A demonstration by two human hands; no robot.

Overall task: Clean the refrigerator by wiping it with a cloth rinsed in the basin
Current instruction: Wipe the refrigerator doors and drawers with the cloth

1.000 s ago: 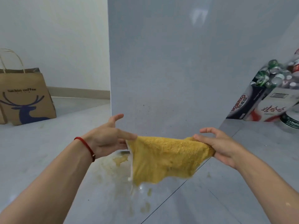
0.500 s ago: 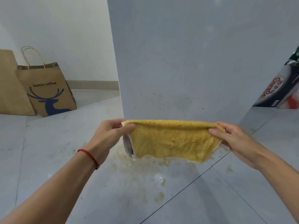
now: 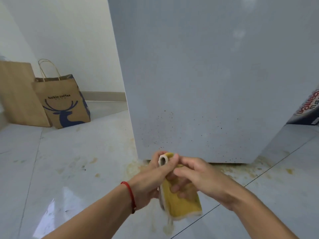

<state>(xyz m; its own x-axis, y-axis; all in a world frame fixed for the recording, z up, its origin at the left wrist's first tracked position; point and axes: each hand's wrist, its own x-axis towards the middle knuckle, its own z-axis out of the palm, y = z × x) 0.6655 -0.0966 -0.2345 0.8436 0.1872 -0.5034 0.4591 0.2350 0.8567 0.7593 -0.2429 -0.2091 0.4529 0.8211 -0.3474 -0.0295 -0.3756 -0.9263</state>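
Both hands meet low in front of the grey refrigerator (image 3: 215, 75), folding a yellow cloth (image 3: 181, 204) between them. The left hand (image 3: 153, 180) pinches the cloth's rolled upper edge with thumb and fingers; the right hand (image 3: 198, 176) curls its fingers round the fold just beside it, the rest hanging below. Dark specks dot the panel above the hands (yellowish smears stain the floor (image 3: 69, 169) around them). A Luckin Coffee paper bag (image 3: 63, 104) stands well left.
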